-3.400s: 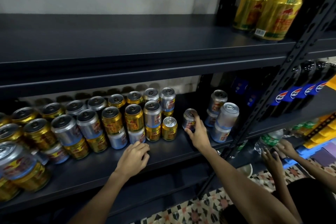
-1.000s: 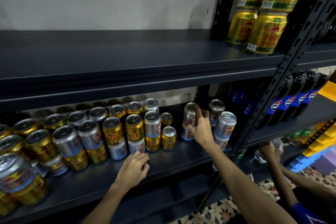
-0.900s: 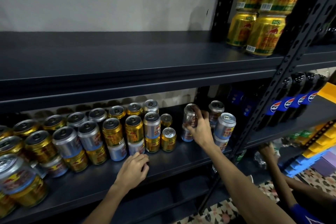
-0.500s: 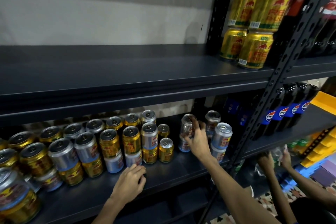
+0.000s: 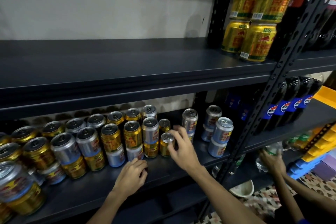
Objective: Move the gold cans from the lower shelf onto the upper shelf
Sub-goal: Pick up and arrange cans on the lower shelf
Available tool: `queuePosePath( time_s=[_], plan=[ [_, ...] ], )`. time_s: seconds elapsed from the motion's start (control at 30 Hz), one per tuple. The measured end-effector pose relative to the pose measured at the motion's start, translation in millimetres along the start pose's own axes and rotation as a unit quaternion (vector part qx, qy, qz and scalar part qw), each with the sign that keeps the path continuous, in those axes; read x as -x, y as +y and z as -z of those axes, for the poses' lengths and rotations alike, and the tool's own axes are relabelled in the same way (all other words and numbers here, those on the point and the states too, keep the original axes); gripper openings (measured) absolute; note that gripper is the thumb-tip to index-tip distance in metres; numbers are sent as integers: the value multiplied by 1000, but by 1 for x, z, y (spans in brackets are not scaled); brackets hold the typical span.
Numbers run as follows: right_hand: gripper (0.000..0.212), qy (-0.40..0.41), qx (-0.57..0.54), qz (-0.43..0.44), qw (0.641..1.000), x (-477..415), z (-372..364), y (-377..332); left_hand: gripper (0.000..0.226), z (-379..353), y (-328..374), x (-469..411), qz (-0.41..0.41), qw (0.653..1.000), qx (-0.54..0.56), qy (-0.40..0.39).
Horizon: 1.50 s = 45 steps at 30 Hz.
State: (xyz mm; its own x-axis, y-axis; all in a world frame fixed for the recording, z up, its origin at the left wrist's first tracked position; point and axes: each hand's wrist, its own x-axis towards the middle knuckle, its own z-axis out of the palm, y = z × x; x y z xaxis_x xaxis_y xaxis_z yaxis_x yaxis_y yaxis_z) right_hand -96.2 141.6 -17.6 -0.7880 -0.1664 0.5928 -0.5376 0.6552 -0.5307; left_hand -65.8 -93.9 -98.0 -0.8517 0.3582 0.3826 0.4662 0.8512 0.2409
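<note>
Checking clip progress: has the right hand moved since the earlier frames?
Yes. The right hand went left, from the stacked silver cans to the single gold can.

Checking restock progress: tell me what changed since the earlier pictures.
The right hand let go of the silver can, now stacked, and moved left to the front gold can; grip unclear. The left hand stayed on the lower shelf; upper-shelf gold cans unchanged.

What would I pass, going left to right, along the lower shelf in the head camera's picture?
Crowd of gold and silver cans → endmost gold can → right hand → stacked silver cans → cola bottles.
</note>
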Motion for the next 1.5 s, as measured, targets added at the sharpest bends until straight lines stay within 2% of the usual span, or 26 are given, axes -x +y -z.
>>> queuePosePath(
  time_s=[0.1,0.17,0.4,0.53,0.63,0.73,0.97,1.17,1.27,1.5],
  plan=[
    [50,-115,11,-94,989,11,-19,3,27,0,-1,2,-5,1000,0,5],
    [59,-150,23,-135,979,14,-26,5,29,-1,-1,2,-3,1000,5,9],
    [59,-152,7,-174,973,15,-33,3,34,0,-4,5,13,999,30,15],
    [69,-155,-23,-196,968,19,-39,6,27,4,-7,10,5,999,43,-4],
    [76,-153,-34,-224,962,21,-47,5,32,7,-15,18,-4,998,51,-20],
    [73,-134,-33,-239,961,21,-53,1,34,9,-16,19,-9,998,59,-23],
    [64,-92,-31,-216,971,21,-40,-5,32,10,-16,16,-5,996,84,-17],
    [66,-5,-33,-132,991,24,-1,-39,32,13,-16,14,-11,994,109,11],
    [65,4,-23,-116,993,17,17,-56,36,17,-18,14,-8,988,150,29],
    [68,22,-4,-108,994,13,33,-80,26,69,5,-14,-86,974,178,109]
  ],
)
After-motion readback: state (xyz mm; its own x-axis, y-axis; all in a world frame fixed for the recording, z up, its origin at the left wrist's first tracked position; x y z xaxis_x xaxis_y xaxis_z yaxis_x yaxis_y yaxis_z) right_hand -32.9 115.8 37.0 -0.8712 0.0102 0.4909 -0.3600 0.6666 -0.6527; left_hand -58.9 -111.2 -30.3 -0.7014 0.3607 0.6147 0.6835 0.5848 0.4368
